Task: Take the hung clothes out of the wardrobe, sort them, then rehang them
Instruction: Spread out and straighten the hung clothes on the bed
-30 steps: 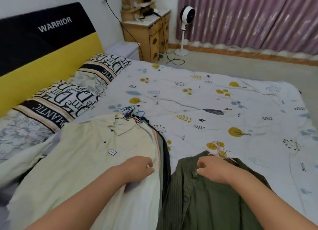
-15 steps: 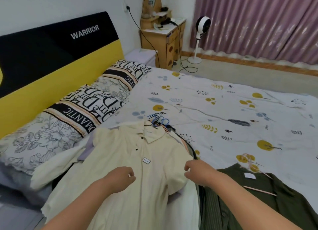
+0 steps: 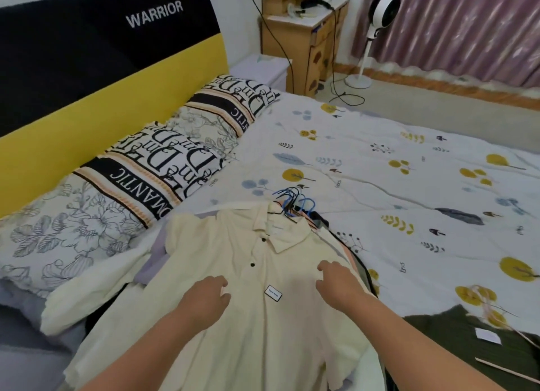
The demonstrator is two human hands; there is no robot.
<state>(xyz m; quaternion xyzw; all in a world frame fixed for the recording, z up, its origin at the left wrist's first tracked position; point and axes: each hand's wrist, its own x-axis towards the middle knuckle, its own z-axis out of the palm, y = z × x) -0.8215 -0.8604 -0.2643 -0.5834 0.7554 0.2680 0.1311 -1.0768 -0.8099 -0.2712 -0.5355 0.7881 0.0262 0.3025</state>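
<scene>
Bed (image 3: pixel 365 156) with a white leaf-print quilt, seen from the person's head looking down. Cream shirt (image 3: pixel 248 317), short-sleeved with dark buttons and a small label patch on the chest, lies face-up on top of a pile of clothes at the near left of the quilt. Edges of other garments, lilac, peach and dark, show beneath it on both sides. Blue hangers (image 3: pixel 295 200) bunch together just past the shirt's collar, their hooks pointing toward the middle of the bed. Left hand (image 3: pixel 207 297) rests on the shirt's chest left of the button line, fingers curled down onto the cloth; whether it pinches the fabric cannot be told. Right hand (image 3: pixel 339 282) rests on the shirt's other shoulder near the sleeve seam, fingers likewise bent onto the cloth, grip unclear. Green shirt (image 3: pixel 467 346) lies apart at the near right, on a pale hanger whose hook reaches onto the quilt. Two patterned pillows (image 3: pixel 152 171) sit against a black and yellow headboard (image 3: pixel 102 69) lettered WARRIOR. Beyond the bed stand a wooden dresser (image 3: pixel 306 39), a white pedestal fan (image 3: pixel 377 16) and a mauve curtain (image 3: pixel 467 31).
</scene>
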